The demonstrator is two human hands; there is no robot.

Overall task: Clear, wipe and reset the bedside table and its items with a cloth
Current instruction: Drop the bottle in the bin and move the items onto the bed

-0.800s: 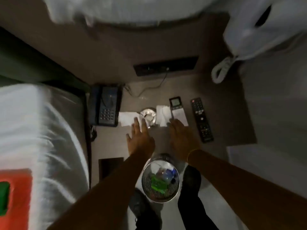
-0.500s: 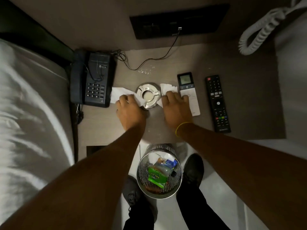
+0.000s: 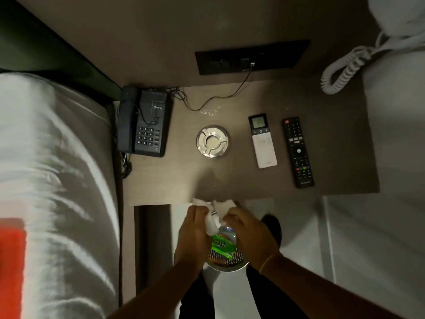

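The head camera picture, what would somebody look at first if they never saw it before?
Probably the two hands, left hand and right hand, bunching white tissue paper over the mesh waste bin at the table's near edge. Next, the shiny round ashtray in the middle of the bedside table. The dark telephone sits at its left end, and the white remote and black remote lie side by side on the right.

Bedside table [image 3: 333, 107]: phone [image 3: 147, 122], ashtray [image 3: 213, 141], remotes [image 3: 298, 151]
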